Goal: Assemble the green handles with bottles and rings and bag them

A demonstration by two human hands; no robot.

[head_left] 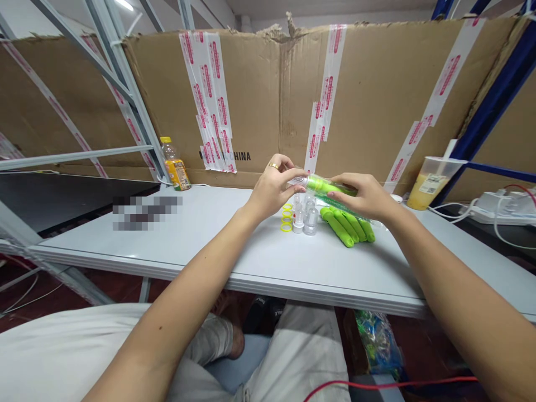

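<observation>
A bright green tube-shaped item in a clear plastic wrapper point(322, 185) is held above the table between my two hands. My left hand point(274, 184), with a ring on one finger, pinches the wrapper's left end. Around the right part of the package, my right hand point(364, 194) is closed. Below them lie several lime-green handle-like pieces point(345, 226) side by side. Left of those are clear plastic cylinders point(310, 219), some with white parts, and a column of yellow rings point(286, 218). My hands and the package partly hide the far ends of these rows.
A bottle with a yellow cap point(176, 164) stands at the back left. On the right are a cup of yellow drink point(429, 184) and a white power strip point(498, 206) with cables. A taped cardboard wall point(255, 100) closes off the table's point(188, 234) back.
</observation>
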